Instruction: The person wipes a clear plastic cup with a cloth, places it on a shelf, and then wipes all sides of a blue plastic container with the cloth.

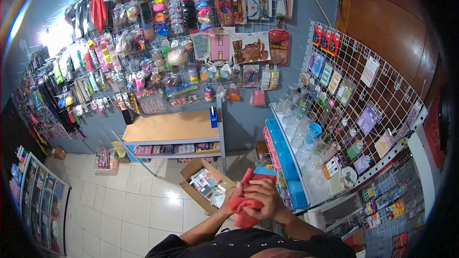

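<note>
A red cloth [246,219] is bunched between my two hands in front of my chest. My right hand [264,198] lies over the cloth with its fingers wrapped round it. On the other side, my left hand [230,197] presses against the cloth, its fingers partly hidden behind the folds. Just beyond the hands, an open cardboard box [192,168] on the tiled floor holds packaged items. Something light blue [264,171] shows behind the top of the cloth.
A brown-topped shelf table [172,126] stands ahead, below a wall grid of hanging goods. At the right are a shelf with clear containers [306,153] and a white wire rack [377,74]. A display case [45,196] stands at the left.
</note>
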A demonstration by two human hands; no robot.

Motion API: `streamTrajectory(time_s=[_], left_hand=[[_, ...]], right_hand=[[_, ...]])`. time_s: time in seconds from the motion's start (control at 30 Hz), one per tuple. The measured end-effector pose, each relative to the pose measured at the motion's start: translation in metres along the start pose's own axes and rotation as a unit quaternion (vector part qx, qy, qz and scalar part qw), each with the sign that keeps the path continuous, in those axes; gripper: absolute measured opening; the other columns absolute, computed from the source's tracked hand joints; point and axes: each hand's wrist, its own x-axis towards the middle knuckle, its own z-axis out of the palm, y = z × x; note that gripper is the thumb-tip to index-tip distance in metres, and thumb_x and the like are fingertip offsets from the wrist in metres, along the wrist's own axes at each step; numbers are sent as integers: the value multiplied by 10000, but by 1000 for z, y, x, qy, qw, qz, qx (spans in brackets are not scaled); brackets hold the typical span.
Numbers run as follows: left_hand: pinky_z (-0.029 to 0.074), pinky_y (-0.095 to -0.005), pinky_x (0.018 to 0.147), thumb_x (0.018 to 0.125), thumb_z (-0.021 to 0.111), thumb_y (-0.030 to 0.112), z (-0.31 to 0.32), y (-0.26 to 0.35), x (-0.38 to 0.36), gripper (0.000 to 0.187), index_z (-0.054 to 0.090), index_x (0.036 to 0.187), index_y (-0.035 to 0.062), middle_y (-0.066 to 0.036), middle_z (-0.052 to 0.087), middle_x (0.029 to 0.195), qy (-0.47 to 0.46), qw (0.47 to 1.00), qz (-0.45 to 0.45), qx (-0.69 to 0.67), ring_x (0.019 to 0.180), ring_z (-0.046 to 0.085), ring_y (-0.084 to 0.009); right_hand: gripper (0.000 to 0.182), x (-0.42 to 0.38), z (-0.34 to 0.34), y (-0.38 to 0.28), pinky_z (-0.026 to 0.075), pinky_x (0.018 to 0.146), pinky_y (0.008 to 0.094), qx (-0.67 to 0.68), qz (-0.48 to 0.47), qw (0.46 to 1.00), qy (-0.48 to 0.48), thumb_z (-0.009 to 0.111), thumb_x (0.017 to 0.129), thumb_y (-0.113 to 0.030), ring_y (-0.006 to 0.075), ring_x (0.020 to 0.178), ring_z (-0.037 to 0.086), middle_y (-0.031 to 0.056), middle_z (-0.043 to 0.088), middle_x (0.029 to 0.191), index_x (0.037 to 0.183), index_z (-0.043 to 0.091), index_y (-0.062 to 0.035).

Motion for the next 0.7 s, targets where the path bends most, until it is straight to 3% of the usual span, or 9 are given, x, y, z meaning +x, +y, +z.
streamTrajectory(time_s=[0.07,0.2,0.3,0.33,0.43,0.47,0.57,0.6,0.7], left_hand=[[411,-255,546,1054,314,483,-2,30,-1,577,634,772,94,51,595,703,9,985,-107,-134,631,480,-27],[430,-291,595,1067,276,464,-31,4,-1,558,606,859,65,26,589,753,-52,984,71,158,671,506,-89],[449,-305,692,1074,250,445,-38,-9,-3,554,605,947,40,-27,591,843,-16,997,-82,-2,772,527,-119],[478,-326,832,1074,246,434,-47,-14,-3,526,590,1169,48,-68,627,1031,-31,990,-62,122,914,574,-131],[486,-332,875,1063,231,485,-62,-20,-2,587,582,1223,43,-64,632,1083,34,988,-129,-74,947,590,-160],[473,-347,950,1049,226,523,-73,-13,4,637,555,1268,24,-71,623,1144,50,988,-142,38,1034,589,-183],[394,-420,1089,1009,288,589,-77,22,14,679,418,1400,49,-150,519,1360,59,925,-146,-347,1245,524,-280],[392,-447,1096,988,331,612,-83,19,19,699,395,1412,59,-165,499,1385,68,938,-119,-317,1257,515,-319],[398,-444,1092,987,350,603,-89,15,15,693,405,1406,53,-159,507,1375,26,926,-186,-327,1252,519,-309]], right_hand=[[332,6,9,-9,430,968,462,-21,-25,999,11,762,717,-290,299,1100,623,93,690,1116,965,705,-78],[306,5,32,29,434,1005,461,63,5,996,58,760,721,-165,319,1128,613,126,681,1126,995,687,-50],[326,13,47,28,434,1029,452,78,96,989,76,728,754,-119,353,1161,586,163,639,1206,1063,671,-34],[338,14,53,25,434,1031,454,47,96,990,87,724,760,-121,362,1183,568,172,608,1248,1084,671,-39],[396,17,76,8,419,1046,469,-22,88,991,100,720,780,-126,389,1253,502,184,509,1371,1165,660,-60],[428,16,85,2,404,1057,480,-28,81,992,93,722,787,-127,397,1279,472,179,470,1408,1205,649,-71],[457,-8,118,2,347,1092,534,-46,36,996,60,676,837,-181,438,1344,382,181,364,1501,1272,618,-56],[442,-13,126,-3,340,1096,539,-41,58,996,50,666,846,-195,447,1341,383,176,385,1492,1262,623,-52],[410,-15,128,-6,346,1087,539,-57,87,994,40,647,864,-202,451,1313,411,158,457,1447,1244,631,-50]])
